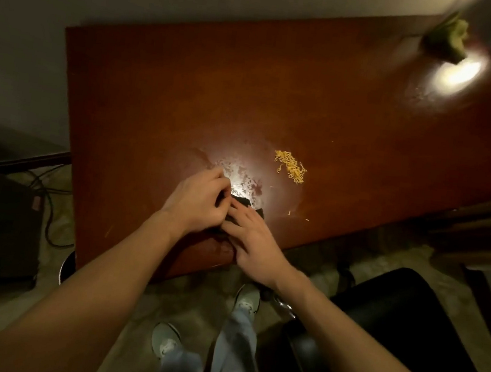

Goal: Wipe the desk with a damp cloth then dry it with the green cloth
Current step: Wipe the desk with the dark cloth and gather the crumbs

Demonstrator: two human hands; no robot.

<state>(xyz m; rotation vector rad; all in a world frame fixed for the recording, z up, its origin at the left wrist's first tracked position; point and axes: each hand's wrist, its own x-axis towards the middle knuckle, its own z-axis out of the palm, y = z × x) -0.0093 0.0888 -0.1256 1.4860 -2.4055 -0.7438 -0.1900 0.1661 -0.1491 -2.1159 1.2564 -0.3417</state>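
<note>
The desk (281, 97) takes up most of the view, and little of it looks wiped. Only one wet, streaky patch (239, 172) shines near the front edge, while the rest of the top looks dry and dull, so I judge the damp pass has barely begun. The far side and both ends are still to do, and the drying has not started. The green cloth (447, 40) lies bunched at the far right corner, well apart from both hands and untouched. The left hand (197, 201) sits at the near edge of the wet patch with its fingers curled, apparently pinching the dark cloth (243, 202) from above, though the hand hides the contact itself. The right hand (252, 243) lies just beside it, touching it, with its fingers laid out fairly straight and pressing flat on the same cloth. The cloth is almost wholly covered by the hands, and only a dark corner shows past the fingertips on the far side. A small heap of noodles (290, 166) lies on the desk right of the wet patch, near the cloth but clear of it, and a few stray bits lie closer to the front edge.
</note>
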